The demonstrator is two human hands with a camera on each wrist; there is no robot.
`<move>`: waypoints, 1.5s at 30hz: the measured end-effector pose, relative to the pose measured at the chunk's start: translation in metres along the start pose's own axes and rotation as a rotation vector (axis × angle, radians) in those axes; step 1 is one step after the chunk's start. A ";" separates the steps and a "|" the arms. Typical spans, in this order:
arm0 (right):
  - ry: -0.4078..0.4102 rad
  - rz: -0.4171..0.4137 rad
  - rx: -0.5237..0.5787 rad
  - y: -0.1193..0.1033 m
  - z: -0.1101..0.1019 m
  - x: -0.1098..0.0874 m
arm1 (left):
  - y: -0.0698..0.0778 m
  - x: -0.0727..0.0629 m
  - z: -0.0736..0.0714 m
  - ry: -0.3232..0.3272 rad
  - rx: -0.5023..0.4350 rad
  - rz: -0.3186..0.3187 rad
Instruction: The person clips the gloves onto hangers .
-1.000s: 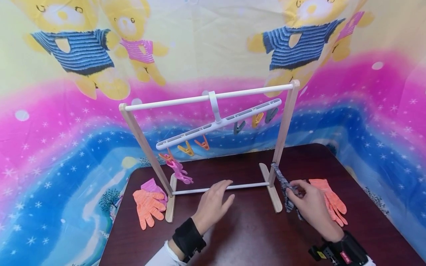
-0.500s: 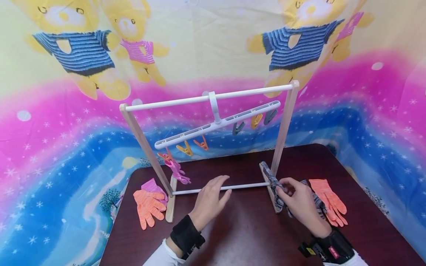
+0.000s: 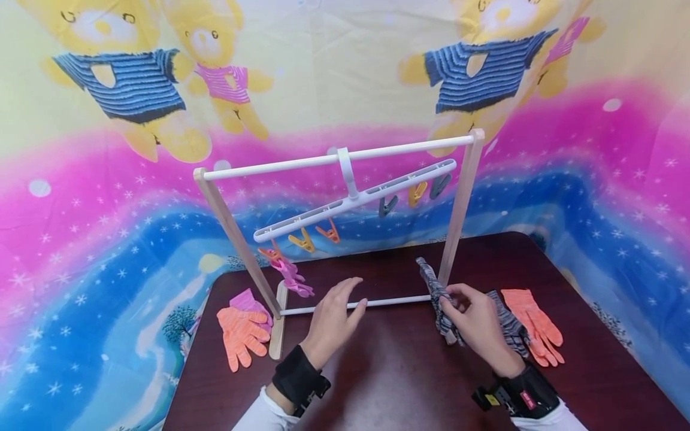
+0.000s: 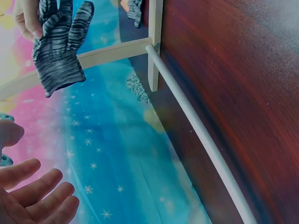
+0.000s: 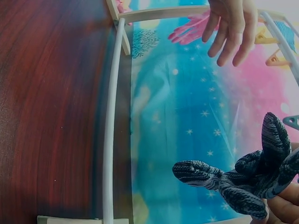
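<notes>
My right hand pinches a grey-and-black knitted glove between thumb and fingers, beside the rack's right post. In the left wrist view the same glove hangs with its cuff down; the right wrist view shows its fingers spread. My left hand holds nothing, fingers relaxed, by the white lower rod. Above hangs a white clip hanger on the top rod. A pink glove dangles from the orange clip at its left end. Grey clips and a yellow clip line its right half.
A second grey glove and an orange glove lie on the dark table at right. Left of the wooden rack, another orange glove overlaps a purple-pink one. A printed cloth hangs behind.
My right hand has moved left with the grey glove, from beside the orange glove to the rack's right foot, uncovering the second grey glove. My left hand has shifted slightly left.
</notes>
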State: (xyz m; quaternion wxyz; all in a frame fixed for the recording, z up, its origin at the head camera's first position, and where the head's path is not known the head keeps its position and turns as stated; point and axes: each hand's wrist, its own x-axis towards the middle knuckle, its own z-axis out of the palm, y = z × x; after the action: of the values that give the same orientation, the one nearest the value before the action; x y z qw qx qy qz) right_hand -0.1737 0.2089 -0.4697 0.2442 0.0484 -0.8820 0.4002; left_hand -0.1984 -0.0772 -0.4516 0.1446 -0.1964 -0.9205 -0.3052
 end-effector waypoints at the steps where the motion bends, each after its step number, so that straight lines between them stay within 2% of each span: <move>1: 0.000 -0.003 0.000 0.000 0.001 0.001 | 0.000 0.001 -0.001 0.004 -0.002 -0.003; 8: 0.009 -0.013 0.014 -0.002 0.009 0.006 | -0.003 0.004 -0.008 0.019 -0.018 -0.025; 17: -0.025 -0.037 0.065 -0.014 0.019 0.011 | -0.007 0.007 -0.013 0.092 -0.003 -0.043; 26: -0.034 -0.041 0.079 -0.022 0.031 0.016 | -0.012 0.008 -0.020 0.095 -0.061 -0.105; 35: -0.070 -0.068 0.112 -0.032 0.039 0.019 | -0.017 0.011 -0.028 0.139 -0.083 -0.111; 45: -0.094 -0.096 0.133 -0.041 0.045 0.021 | -0.020 0.015 -0.036 0.175 -0.148 -0.138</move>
State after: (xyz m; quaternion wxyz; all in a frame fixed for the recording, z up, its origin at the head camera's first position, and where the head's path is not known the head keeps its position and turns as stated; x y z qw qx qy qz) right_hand -0.1982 0.1504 -0.4568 0.2175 0.1254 -0.8607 0.4429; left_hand -0.2152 -0.1104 -0.4288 0.1879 -0.1152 -0.8907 -0.3977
